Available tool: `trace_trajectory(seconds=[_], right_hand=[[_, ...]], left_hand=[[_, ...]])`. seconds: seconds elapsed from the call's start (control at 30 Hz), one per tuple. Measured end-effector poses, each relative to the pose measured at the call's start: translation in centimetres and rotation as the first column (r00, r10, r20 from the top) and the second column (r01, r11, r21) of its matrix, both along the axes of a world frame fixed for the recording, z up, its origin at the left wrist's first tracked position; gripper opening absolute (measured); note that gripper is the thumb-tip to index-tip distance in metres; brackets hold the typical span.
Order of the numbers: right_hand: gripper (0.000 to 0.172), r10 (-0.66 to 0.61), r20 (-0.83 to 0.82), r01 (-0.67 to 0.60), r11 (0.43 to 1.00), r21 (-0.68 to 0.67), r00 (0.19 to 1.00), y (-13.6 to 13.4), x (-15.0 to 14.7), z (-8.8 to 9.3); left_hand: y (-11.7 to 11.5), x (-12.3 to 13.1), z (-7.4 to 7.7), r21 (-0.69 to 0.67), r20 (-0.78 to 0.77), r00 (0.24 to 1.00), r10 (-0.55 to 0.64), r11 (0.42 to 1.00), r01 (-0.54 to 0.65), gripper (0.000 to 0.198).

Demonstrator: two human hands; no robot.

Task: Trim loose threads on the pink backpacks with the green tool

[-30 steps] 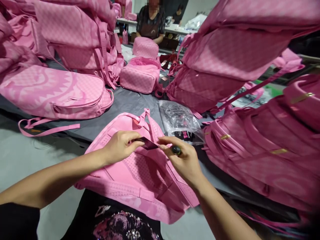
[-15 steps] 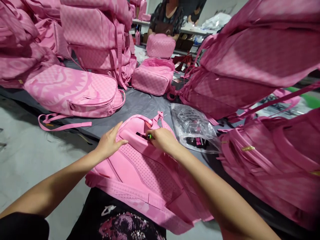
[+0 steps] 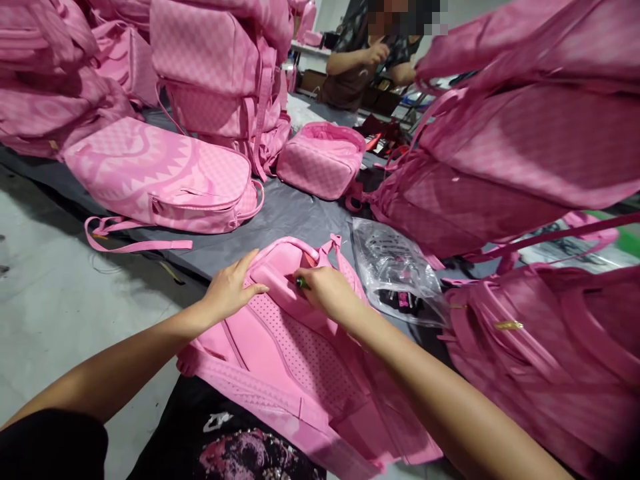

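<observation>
A pink backpack [image 3: 295, 347] lies back side up in front of me on the grey table cover [image 3: 290, 213]. My left hand [image 3: 231, 290] rests flat on its upper left part, fingers stretched out beside the top pocket. My right hand [image 3: 327, 291] is closed at the pocket's slot, pinching a small dark tool with a green tip [image 3: 301, 283]. A dark card seen earlier is hidden now.
A clear plastic bag [image 3: 397, 273] with dark tags lies right of the backpack. Pink backpacks are piled at the left [image 3: 160, 173], back [image 3: 323, 160] and right [image 3: 530, 160]. Another person [image 3: 370, 60] works at a far table.
The dark card held between both hands has gone into the backpack's top pocket. My left hand let go and lies flat; my right hand moved up to the slot.
</observation>
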State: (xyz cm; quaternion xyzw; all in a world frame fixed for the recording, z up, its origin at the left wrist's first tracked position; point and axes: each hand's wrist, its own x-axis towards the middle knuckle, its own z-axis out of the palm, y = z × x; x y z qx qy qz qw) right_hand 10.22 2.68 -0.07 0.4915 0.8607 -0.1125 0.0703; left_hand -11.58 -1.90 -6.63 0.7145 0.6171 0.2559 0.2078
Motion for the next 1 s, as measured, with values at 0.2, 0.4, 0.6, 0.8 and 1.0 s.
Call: trace_trajectory(seconds=[0.2,0.4,0.6,0.8,1.0], right_hand=[[0.015,-0.195,-0.561,0.123,0.979,-0.164,0.804,1.7,-3.1,-2.2],[0.008,-0.214,-0.593,0.119,0.974,-0.195,0.776,2.6,-4.1,-2.4],[0.010,-0.262,-0.537,0.168,0.961,-0.218,0.802,2.9,-4.3,-2.2],[0.029,-0.131,-0.489,0.038,0.980,-0.196,0.863,1.9,-2.3,-1.5],[0.023,-0.068,-0.378,0.059,0.998,-0.035,0.923,0.4,-3.0,-2.1]], left_hand=[[0.1,0.0,-0.4,0.036,-0.057,0.998,-0.019,0.999,0.021,0.077],[0.0,-0.1,-0.3,0.058,-0.067,0.998,-0.014,0.998,0.018,0.073],[0.1,-0.3,-0.4,0.031,-0.076,0.997,-0.018,0.999,0.020,0.079],[0.0,-0.4,-0.4,0.048,-0.046,0.999,-0.027,0.998,0.029,0.077],[0.3,-0.2,-0.7,0.022,0.005,1.000,-0.004,1.000,0.003,0.078]])
